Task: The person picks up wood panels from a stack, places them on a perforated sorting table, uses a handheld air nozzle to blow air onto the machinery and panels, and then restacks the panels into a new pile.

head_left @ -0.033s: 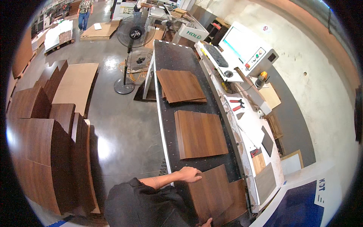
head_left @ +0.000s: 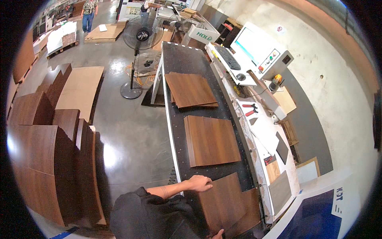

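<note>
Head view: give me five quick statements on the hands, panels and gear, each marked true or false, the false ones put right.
1. The left hand is at the near panel. True.
2. The right hand holds the mouse. False: it is at the near panel's lower edge.
3. Two stacks lie on the table beyond the near panel. True.
4. The fan stands on the table. False: it stands on the floor.
5. A red-handled tool lies right of the table. True.
</note>
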Motion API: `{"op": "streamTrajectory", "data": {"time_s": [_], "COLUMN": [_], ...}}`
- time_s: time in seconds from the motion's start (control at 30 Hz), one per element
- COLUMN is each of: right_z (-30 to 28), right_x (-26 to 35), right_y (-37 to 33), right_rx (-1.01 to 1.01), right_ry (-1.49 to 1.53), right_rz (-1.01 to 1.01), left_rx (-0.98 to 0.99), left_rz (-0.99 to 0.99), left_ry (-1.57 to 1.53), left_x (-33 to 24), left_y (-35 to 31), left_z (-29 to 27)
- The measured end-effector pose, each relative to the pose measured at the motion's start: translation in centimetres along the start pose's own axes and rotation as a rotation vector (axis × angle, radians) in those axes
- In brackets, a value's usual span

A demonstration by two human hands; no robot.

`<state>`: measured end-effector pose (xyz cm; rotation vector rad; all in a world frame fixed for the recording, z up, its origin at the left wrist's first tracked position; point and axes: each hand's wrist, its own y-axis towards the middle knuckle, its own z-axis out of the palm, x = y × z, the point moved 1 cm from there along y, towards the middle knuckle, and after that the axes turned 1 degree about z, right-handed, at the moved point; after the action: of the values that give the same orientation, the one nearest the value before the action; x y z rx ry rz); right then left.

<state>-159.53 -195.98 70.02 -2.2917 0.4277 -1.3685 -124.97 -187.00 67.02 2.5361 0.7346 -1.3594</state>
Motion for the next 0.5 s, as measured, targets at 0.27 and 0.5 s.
{"op": "streamTrajectory", "data": {"time_s": [0.27,0.5], "right_z": [-0.4,-1.6], "right_x": [-2.5,-5.1], "right_y": [2.2,4.1], "right_rx": [-0.012,-0.064], "right_ry": [-0.037,-0.073], "right_rz": [-0.033,-0.082], "left_rx": [-0.075,0.023], "left_rz": [-0.038,0.004], "left_ry": [-0.026,0.045], "left_x": [0.9,0.2], "left_y": [0.3,2.3], "left_z": [1.7,2.5]}}
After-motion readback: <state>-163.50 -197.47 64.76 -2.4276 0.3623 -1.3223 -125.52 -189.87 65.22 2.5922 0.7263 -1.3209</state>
